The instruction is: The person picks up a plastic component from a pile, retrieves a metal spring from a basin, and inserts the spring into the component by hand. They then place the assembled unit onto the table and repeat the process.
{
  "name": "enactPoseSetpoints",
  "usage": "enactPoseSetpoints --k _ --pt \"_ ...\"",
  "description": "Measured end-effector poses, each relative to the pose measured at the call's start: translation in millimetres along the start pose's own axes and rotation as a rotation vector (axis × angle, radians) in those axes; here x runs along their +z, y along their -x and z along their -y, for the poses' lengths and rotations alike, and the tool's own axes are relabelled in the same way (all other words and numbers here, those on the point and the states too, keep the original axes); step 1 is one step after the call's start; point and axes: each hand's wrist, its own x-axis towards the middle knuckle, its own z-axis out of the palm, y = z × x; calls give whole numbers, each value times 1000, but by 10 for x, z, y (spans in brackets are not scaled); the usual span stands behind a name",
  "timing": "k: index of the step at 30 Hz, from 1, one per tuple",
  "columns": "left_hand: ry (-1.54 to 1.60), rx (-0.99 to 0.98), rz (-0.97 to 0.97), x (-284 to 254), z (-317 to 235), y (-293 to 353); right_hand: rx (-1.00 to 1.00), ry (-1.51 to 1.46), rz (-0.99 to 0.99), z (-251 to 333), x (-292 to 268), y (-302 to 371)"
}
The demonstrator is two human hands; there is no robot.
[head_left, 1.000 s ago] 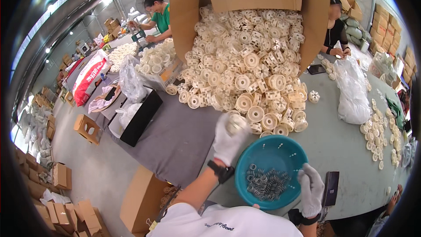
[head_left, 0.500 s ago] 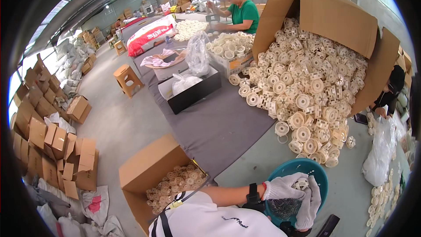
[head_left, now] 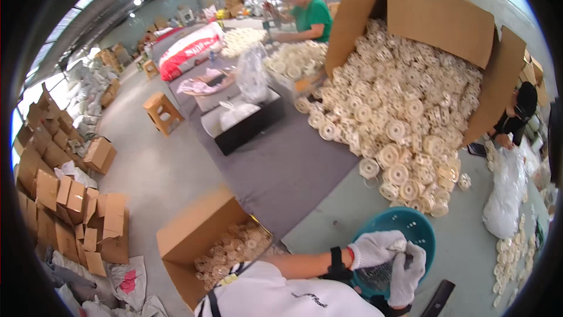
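Note:
Both my hands wear white knit gloves and meet over a teal plastic basin (head_left: pixel 426 228). Fingers curled, my left hand (head_left: pixel 377 249) pinches a small cream plastic part (head_left: pixel 399 245), mostly covered by the gloves. My right hand (head_left: pixel 407 273) closes on the same part from the right, fingertips against it. Below the gloves, a dark, fine-textured mass (head_left: pixel 375 277) lies in the basin, its pieces too small to name. Beyond the basin, a big heap of similar cream spool-like parts (head_left: pixel 404 123) spills from a tipped carton (head_left: pixel 440 21).
An open carton (head_left: pixel 196 229) of cream parts stands at my left. A black oblong object (head_left: pixel 438 298) lies right of the basin. Farther off are a black box (head_left: pixel 249 126), clear plastic bags (head_left: pixel 505 194) and flat cream pieces (head_left: pixel 509 258). Two people work at the tables.
My hands have drawn closer together, and the cream part between them, plainly visible before, is now mostly covered. The whole view has shifted slightly.

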Motion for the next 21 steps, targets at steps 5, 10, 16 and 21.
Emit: enactPoseSetpoints --k 5,10,16,21 --pt "-62 -99 -10 -21 -294 -46 200 -337 -43 -103 -24 139" --pt "884 2 307 144 38 -129 494 -831 95 -233 -209 13" --pt "449 -46 87 144 -169 -205 477 -797 71 -254 -151 37" --pt "962 -293 -22 271 139 -359 115 -371 -264 -123 -60 -23"
